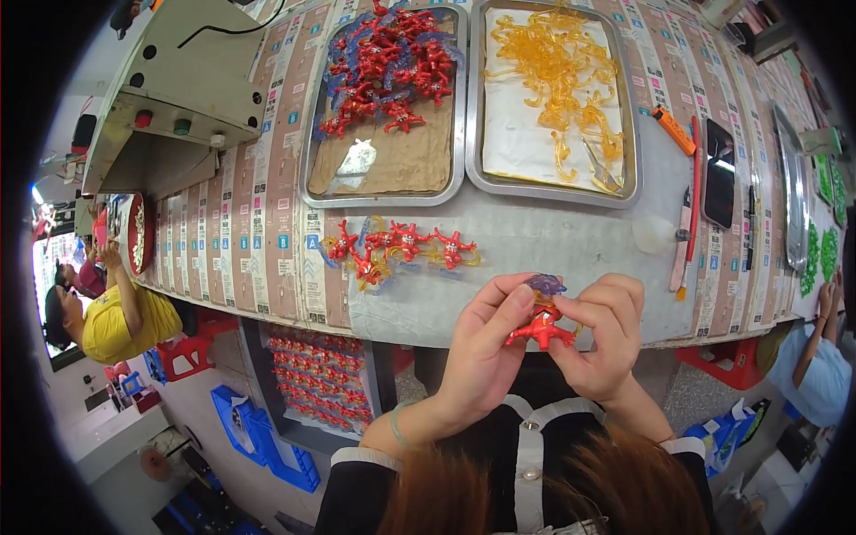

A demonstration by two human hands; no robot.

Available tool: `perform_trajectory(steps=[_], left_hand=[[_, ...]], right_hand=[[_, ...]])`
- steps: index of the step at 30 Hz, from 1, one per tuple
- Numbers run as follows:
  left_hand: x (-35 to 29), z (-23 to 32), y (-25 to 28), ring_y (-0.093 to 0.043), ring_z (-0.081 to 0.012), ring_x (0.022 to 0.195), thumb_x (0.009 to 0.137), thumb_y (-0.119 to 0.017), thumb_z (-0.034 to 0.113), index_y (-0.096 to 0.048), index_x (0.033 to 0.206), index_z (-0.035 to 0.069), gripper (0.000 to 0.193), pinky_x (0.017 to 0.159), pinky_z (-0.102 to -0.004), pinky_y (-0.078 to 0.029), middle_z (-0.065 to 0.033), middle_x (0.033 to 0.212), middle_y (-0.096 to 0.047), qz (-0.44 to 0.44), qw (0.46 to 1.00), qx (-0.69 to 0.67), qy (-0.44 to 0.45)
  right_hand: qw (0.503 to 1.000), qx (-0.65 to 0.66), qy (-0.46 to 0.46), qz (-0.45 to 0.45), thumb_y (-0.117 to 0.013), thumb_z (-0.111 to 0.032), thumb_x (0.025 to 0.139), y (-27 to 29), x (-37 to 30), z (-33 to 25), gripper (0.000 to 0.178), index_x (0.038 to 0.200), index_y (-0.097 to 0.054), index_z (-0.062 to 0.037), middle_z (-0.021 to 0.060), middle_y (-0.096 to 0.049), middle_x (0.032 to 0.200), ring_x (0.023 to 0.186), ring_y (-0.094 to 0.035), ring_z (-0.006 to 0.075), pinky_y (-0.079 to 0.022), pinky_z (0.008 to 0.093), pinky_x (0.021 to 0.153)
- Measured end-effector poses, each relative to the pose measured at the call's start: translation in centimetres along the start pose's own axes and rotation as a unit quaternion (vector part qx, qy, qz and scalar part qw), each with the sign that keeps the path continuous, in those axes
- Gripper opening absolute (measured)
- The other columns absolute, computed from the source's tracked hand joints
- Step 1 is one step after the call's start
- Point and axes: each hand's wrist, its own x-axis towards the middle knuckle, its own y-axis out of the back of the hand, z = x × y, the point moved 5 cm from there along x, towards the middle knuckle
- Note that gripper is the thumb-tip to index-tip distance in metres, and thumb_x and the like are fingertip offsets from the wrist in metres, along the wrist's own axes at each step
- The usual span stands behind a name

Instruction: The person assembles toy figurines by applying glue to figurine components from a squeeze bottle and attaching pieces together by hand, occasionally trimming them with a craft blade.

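Note:
Over the table's near edge, both my hands are closed on one small red toy figure (541, 327) with a see-through purple piece (546, 285) on top. My left hand (486, 343) has its thumb against the figure's left side and the purple piece. From the other side my right hand (606, 334) pinches it between thumb and fingers. A bit of yellow shows where the red and purple parts meet; the fingers hide the rest. To the left, several red figures (406, 239) with clear blue and yellow parts lie in a loose group on the table.
Behind stand a metal tray (312, 183) of red figures with bluish parts and a metal tray (637, 169) of clear orange pieces. On the right lie an orange cutter (673, 130), a thin brush (687, 241) and a phone (718, 174). A grey machine (178, 98) is at far left.

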Motion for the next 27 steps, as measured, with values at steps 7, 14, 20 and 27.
perform_trajectory(steps=[7,14,20,27], left_hand=[[-0.52,0.62,-0.58,-0.052,-0.0183,0.093,0.086,-0.041,0.011,-0.044,0.103,-0.001,0.022,0.082,-0.0315,-0.042,-0.0163,0.105,-0.051,-0.016,1.000,0.019,-0.004],[-0.58,0.69,-0.66,-0.053,-0.0184,0.092,0.086,-0.043,0.013,-0.045,0.102,-0.002,0.022,0.081,-0.0320,-0.042,-0.0177,0.108,-0.050,-0.021,0.999,0.030,0.001],[-0.72,0.79,-1.05,-0.053,-0.0186,0.092,0.086,-0.043,0.013,-0.045,0.102,-0.002,0.022,0.081,-0.0322,-0.042,-0.0183,0.109,-0.049,-0.044,0.999,0.023,0.001],[-0.26,0.33,-0.37,-0.053,-0.0165,0.088,0.086,-0.043,0.014,-0.047,0.100,-0.001,0.021,0.079,-0.0314,-0.042,-0.0136,0.100,-0.054,-0.001,1.000,0.015,0.014]], right_hand=[[0.998,-0.027,0.051,0.008,-0.068,-0.012,0.054,0.25,-0.18,-0.55,0.033,0.084,-0.057,-0.0030,0.0057,-0.047,0.077,0.073,-0.044,0.0231,-0.038,0.0323,0.061],[0.996,-0.036,0.083,0.011,-0.067,-0.016,0.058,0.22,-0.47,-0.63,0.033,0.086,-0.056,-0.0029,0.0049,-0.046,0.080,0.074,-0.043,0.0219,-0.037,0.0328,0.058],[0.995,-0.031,0.095,0.020,-0.066,-0.016,0.058,0.43,-0.45,-0.82,0.032,0.086,-0.056,-0.0031,0.0048,-0.046,0.081,0.073,-0.042,0.0216,-0.037,0.0329,0.058],[0.999,0.002,0.036,0.005,-0.067,-0.009,0.050,0.08,-0.29,0.04,0.037,0.085,-0.056,-0.0034,0.0065,-0.047,0.077,0.072,-0.044,0.0237,-0.038,0.0322,0.060]])
